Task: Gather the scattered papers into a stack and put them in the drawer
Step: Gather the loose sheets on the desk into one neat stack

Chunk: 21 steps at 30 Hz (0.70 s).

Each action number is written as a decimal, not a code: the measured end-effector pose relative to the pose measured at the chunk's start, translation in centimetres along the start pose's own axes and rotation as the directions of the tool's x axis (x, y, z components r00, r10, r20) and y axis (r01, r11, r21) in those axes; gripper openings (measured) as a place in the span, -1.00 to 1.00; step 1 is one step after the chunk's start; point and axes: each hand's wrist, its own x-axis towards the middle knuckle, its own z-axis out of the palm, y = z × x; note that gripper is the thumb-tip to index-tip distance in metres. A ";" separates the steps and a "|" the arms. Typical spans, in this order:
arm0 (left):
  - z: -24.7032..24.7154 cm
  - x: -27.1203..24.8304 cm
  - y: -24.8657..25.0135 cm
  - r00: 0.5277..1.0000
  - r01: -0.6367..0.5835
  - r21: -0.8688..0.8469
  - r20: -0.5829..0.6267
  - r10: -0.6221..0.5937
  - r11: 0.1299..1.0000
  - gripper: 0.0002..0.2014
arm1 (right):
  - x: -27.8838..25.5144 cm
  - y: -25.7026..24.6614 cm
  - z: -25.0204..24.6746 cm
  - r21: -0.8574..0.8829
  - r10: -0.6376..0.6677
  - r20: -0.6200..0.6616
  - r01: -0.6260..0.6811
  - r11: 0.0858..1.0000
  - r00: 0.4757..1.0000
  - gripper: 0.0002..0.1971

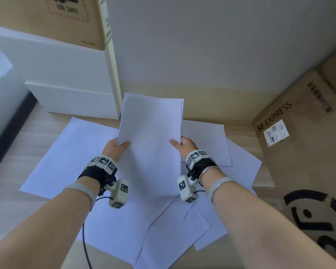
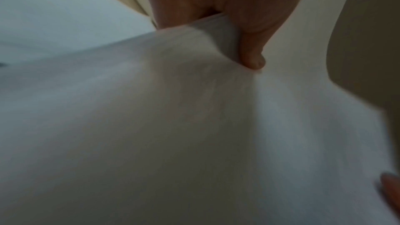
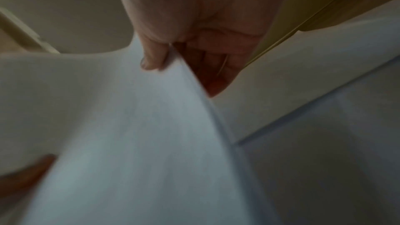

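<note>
A stack of white papers (image 1: 151, 136) is held up above the wooden floor between both hands. My left hand (image 1: 118, 146) pinches its left edge, thumb on top. My right hand (image 1: 182, 145) pinches its right edge, thumb on top too. In the left wrist view the thumb presses on the stack (image 2: 216, 109). The right wrist view has the stack (image 3: 140, 143) between thumb and fingers. Several loose white sheets (image 1: 70, 158) lie scattered and overlapping on the floor below. A white drawer unit (image 1: 66, 90) stands at the back left; its drawer fronts look closed.
A cardboard box (image 1: 47, 18) sits on top of the white unit. A big SF Express cardboard box (image 1: 306, 152) stands on the right, close to the sheets. A pale wall (image 1: 211, 45) rises behind. A black cable (image 1: 84, 239) hangs from the left wrist.
</note>
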 end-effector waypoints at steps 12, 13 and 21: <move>1.9 0.3 -6.7 0.970 0.243 0.098 0.002 -0.245 0.965 -0.60 | 2.5 7.1 0.0 -0.725 0.072 0.195 0.094 0.683 0.978 -0.15; 1.9 0.3 -6.9 0.969 0.246 0.096 0.003 -0.247 0.965 -0.60 | 2.9 7.1 0.2 -0.728 0.074 0.209 0.104 0.677 0.975 -0.18; 1.8 0.2 -8.2 0.963 0.269 0.089 -0.011 -0.269 0.959 -0.59 | 4.0 7.1 0.5 -0.730 0.000 0.201 0.150 0.667 0.980 -0.27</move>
